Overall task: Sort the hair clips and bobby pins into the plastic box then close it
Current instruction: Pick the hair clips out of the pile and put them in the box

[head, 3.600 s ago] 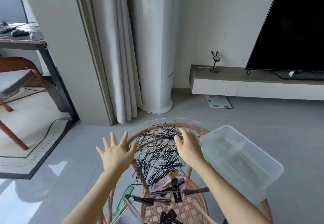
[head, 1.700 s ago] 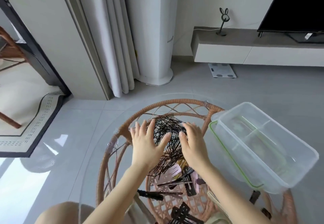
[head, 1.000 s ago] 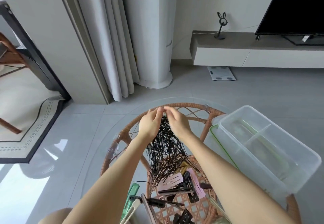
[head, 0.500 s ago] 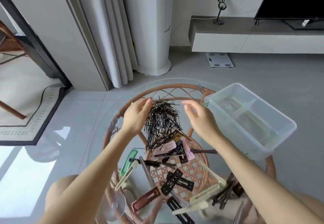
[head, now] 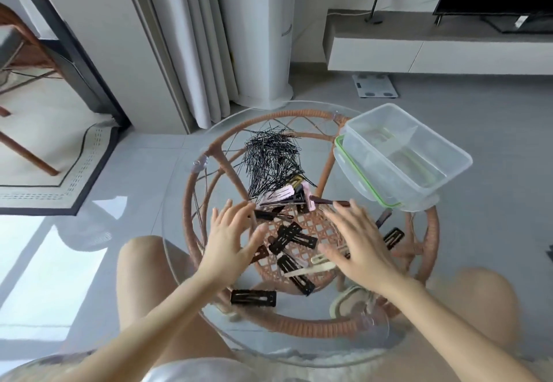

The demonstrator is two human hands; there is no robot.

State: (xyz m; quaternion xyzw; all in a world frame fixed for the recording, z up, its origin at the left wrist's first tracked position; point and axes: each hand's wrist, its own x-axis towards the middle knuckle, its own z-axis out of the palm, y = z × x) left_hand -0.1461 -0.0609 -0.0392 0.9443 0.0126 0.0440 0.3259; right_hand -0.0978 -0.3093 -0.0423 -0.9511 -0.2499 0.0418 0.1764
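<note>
- Head view: you are holding your left hand (head: 230,238) and right hand (head: 359,247) spread, fingers straight, gripping nothing, either side of the scattered hair clips (head: 294,236) on the glass table (head: 179,202).
- The bobby pins (head: 272,160) are lying heaped beyond the clips; the plastic box (head: 389,178) is standing open at far right.
- Clips are probably handling light, stiff and sliding on glass: rake them together, then pinch across the flat bodies.
- Pins are tangling: scoop them in bunches.
- Some clips are lying near the table's right edge; clear glass is showing at left.

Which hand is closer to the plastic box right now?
Right. The right hand is just short of the plastic box; the left hand lies farther off, across the hair clips.
</note>
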